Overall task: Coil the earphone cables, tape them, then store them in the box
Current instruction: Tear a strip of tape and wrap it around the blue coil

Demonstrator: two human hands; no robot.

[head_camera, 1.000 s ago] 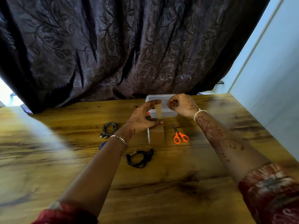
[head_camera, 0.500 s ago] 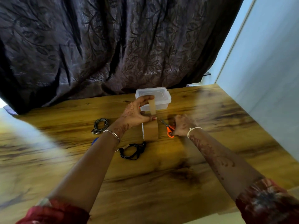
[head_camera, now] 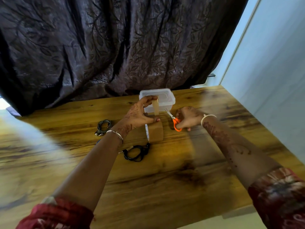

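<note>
The left hand [head_camera: 140, 113] has its grip on a tape strip [head_camera: 155, 107] pulled up from the brown tape roll [head_camera: 156, 134]. The forefinger holds the strip's free end at the top and the thumb presses down at the roll, so the strip stands taut between them. How the free end sits against the fingertip is hidden by the finger itself. The roll stands on edge on the wooden surface [head_camera: 189, 187], its far side covered by the hand.

At 2 o'clock from the roll, the right hand [head_camera: 187, 119] has its grip clamped round the orange handles of the scissors [head_camera: 175, 120]. Most of the handles are buried in the curled fingers. The blades point toward 11 o'clock, their tips just beside the strip. I cannot tell whether they touch it, or whether the blades are parted.

The clear box [head_camera: 166, 98] sits at 12 o'clock with its lid on. The hand and strip cover its near left corner, and the blurry plastic does not show what is inside.

A coiled black earphone [head_camera: 137, 152] lies at 7 o'clock, touching the left forearm's edge. A coiled grey earphone [head_camera: 104, 126] lies at 9 o'clock, well apart from the box. No tape can be made out on either coil. A blue sliver [head_camera: 98, 141] peeks out beside the forearm, too hidden to name.
</note>
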